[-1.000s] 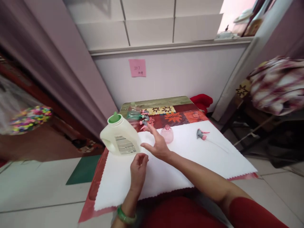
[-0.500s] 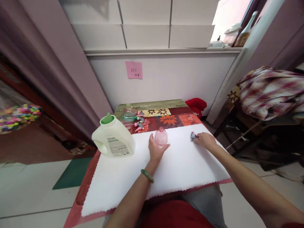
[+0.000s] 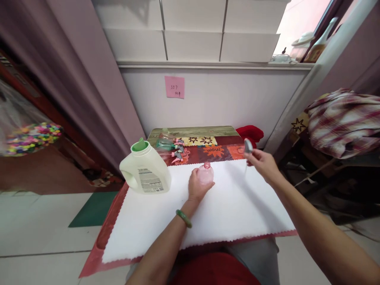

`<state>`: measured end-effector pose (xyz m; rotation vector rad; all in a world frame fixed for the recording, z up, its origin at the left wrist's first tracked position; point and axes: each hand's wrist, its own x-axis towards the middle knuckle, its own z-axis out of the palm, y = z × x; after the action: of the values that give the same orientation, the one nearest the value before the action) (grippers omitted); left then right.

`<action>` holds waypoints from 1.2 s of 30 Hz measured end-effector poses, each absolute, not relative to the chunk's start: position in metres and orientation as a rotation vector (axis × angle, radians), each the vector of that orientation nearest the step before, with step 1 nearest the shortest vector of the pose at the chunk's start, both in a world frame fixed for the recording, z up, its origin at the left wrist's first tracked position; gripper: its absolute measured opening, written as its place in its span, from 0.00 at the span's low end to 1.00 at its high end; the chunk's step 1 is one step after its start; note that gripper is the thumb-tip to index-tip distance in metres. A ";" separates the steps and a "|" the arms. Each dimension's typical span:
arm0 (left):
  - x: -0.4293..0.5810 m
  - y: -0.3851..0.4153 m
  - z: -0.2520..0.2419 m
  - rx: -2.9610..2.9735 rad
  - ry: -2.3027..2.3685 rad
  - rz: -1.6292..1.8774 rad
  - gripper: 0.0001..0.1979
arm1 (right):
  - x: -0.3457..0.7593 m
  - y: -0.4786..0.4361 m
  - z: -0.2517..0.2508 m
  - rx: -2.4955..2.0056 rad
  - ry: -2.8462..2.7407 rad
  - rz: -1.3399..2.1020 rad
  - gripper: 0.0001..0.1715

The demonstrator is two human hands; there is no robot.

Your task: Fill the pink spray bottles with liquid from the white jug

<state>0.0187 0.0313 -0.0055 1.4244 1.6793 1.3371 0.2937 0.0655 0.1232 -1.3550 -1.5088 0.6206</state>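
A small clear pink bottle (image 3: pixel 206 174) stands upright on the white cloth (image 3: pixel 225 213), its threaded neck uncapped. My left hand (image 3: pixel 199 185), with a green bangle on the wrist, is wrapped round the bottle's left and near side. To the right, my right hand (image 3: pixel 261 161) is raised above the cloth and pinches a grey spray head (image 3: pixel 248 146), whose thin pale tube hangs down from it. Bottle and spray head are well apart.
A large whitish jug (image 3: pixel 145 170) with a green-rimmed mouth stands at the left of the table. Behind it lie several spray bottles (image 3: pixel 165 144) with grey-and-pink heads. A plaid cloth (image 3: pixel 344 122) is heaped at the right.
My right hand has lifted the spray head off the cloth, so its tube now hangs free. My left hand has closed in round the pink bottle. The view has shifted slightly.
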 end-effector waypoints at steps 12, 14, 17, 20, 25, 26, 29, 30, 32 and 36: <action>0.002 0.009 -0.015 1.388 1.473 1.375 0.46 | 0.179 0.044 0.192 -0.774 -1.354 0.735 0.22; 0.002 0.009 -0.017 1.381 1.454 1.386 0.47 | 0.174 0.043 0.188 -0.786 -1.407 0.720 0.22; 0.001 0.010 -0.019 1.364 1.426 1.395 0.48 | 0.169 0.042 0.182 -0.812 -1.452 0.724 0.21; 0.000 0.011 -0.020 1.335 1.379 1.408 0.49 | 0.163 0.042 0.171 -0.805 -1.474 0.770 0.22; -0.005 0.009 -0.014 1.257 1.195 1.418 0.46 | 0.160 0.046 0.143 -0.820 -1.471 0.882 0.21; -0.006 0.007 -0.011 1.232 1.146 1.417 0.45 | 0.160 0.047 0.137 -0.831 -1.455 0.907 0.21; -0.004 -0.001 -0.004 1.136 1.000 1.408 0.45 | 0.162 0.048 0.126 -0.849 -1.373 1.000 0.21; -0.003 -0.006 -0.001 1.092 0.960 1.404 0.45 | 0.162 0.047 0.124 -0.853 -1.347 1.036 0.21; 0.001 -0.016 0.003 0.992 0.893 1.396 0.44 | 0.161 0.044 0.124 -0.858 -1.302 1.116 0.23; 0.007 -0.034 0.011 0.815 0.778 1.363 0.37 | 0.154 0.035 0.123 -0.877 -1.237 1.241 0.24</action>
<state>0.0071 -0.0336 0.0112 0.8148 0.7777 1.3630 0.1537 0.0352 0.1227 -0.8769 -1.2373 1.2410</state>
